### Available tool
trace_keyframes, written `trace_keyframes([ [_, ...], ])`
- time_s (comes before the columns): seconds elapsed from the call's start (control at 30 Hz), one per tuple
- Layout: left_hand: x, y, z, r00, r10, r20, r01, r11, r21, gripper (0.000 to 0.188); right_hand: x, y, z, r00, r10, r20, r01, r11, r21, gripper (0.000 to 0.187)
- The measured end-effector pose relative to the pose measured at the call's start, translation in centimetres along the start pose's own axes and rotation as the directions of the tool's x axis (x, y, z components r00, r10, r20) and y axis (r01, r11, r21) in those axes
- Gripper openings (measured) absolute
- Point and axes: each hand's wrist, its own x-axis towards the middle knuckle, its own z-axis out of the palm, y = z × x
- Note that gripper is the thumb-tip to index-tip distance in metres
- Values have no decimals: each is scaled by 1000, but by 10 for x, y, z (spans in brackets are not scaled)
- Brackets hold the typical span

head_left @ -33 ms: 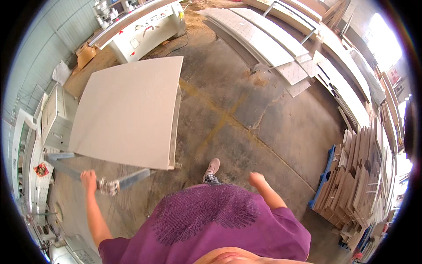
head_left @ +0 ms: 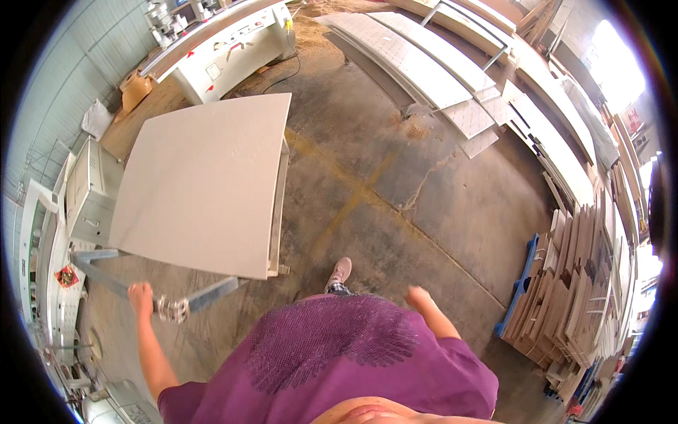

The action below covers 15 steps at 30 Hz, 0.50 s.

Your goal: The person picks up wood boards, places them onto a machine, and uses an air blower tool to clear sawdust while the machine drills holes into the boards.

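In the head view, the left hand [head_left: 140, 298] looks closed around a grey metal bar [head_left: 215, 293] along the near edge of the beige panel [head_left: 198, 187]. The right hand [head_left: 419, 298], right of the panel, shows nothing held; its openness I cannot tell. The bar looks stiff, smooth, probably heavy (plain stretches suit gripping). Beyond the panel, a white cabinet [head_left: 240, 62] bears red marks, none legible.

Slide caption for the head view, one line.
Left hand on a metal frame beside a pale panel, right hand over the floor, stacked boards at right.
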Motion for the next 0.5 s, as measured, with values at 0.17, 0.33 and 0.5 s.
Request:
trace_keyframes([
  [0.17, 31, 15, -37, 885, -306, 350, 378, 912, -157, 43, 29, 66, 4, 972, 211, 100, -226, 956, 189, 36],
  [0.33, 119, 5, 72, 592, -179, 786, 139, 983, 119, 38, 174, 11, -85, 1000, -7, -4, 8, 973, 231, 39],
  [0.5, 342, 255, 60, 819, 65, 571, 292, 809, -510, 36, 288, -107, -274, 941, -169, -295, 271, 897, 349, 35],
])
